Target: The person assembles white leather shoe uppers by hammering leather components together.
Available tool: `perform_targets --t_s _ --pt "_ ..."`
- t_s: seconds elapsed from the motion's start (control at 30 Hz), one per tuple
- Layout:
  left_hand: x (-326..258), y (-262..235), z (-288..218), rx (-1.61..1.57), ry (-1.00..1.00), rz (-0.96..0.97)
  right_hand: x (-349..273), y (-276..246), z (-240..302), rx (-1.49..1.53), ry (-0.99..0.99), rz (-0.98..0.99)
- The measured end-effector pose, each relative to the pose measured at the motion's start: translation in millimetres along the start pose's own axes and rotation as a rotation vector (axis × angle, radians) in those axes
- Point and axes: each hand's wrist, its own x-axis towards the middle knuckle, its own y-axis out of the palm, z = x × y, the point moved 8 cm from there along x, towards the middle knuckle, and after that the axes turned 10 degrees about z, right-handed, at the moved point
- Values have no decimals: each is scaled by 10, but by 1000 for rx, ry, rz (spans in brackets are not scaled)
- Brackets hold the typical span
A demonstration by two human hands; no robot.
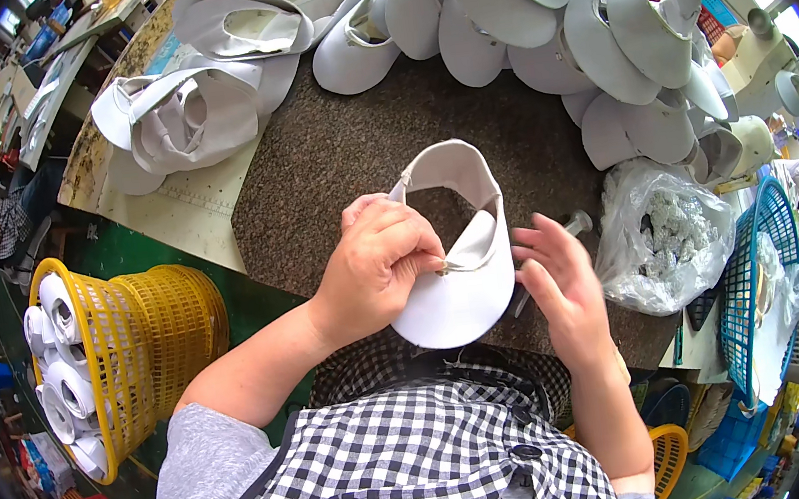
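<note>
In front of my chest is a white sun visor cap [455,308], its brim toward me and its band loop standing up on the far side. My left hand [380,255] grips it with thumb and forefinger pinched where the brim meets the band. Whether a small part is also between those fingertips is too small to tell. To the right of the cap, my right hand [562,290] is held with its fingers apart and nothing visible in them. Beside its fingers, a pale round-ended thing [577,222] shows, partly hidden by the hand.
A dark speckled mat [313,180] covers the tabletop. Stacked white visor caps [460,6] line its far side, with another heap [192,115] at far left. A clear plastic bag [663,229] of small silvery pieces lies right. Yellow baskets [166,316] and a blue basket [739,329] flank the table.
</note>
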Motion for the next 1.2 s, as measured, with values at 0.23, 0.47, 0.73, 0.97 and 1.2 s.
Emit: perform_targets --t_s 0.23,0.47,0.73,0.97,1.2 --pt "-146 46 213 -340 -97 -145 273 408 -248 411 159 157" --pt "-340 -179 417 -875 -108 -242 287 347 -223 469 56 9" --pt "-294 -237 -201 -360 -21 327 242 350 -163 516 -1 -1" --pt "-138 -98 -455 64 97 -100 148 430 -58 494 -56 32" --pt "-130 -27 -469 116 102 -198 29 406 53 410 -138 -11"
